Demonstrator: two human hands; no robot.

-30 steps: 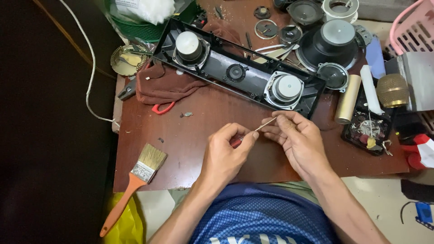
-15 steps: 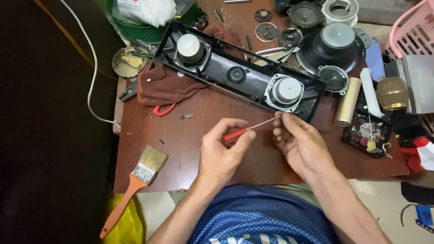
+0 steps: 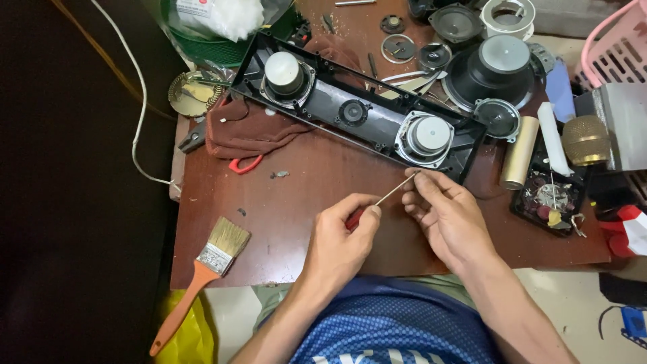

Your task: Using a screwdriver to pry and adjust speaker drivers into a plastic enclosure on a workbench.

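A person's left hand [image 3: 340,236] is closed around the red handle of a small screwdriver [image 3: 383,199], while the right hand [image 3: 448,216] pinches its thin shaft near the tip, just in front of a black speaker panel [image 3: 357,111] (two round drivers showing) on the brown counter [image 3: 290,209]; a paintbrush [image 3: 202,273] lies well to the left.

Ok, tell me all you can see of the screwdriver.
The screwdriver is small, with a red handle and a thin metal shaft. It lies slantwise above the brown table, tip up toward the speaker panel. The left hand grips the handle; the right hand pinches the shaft near its tip.
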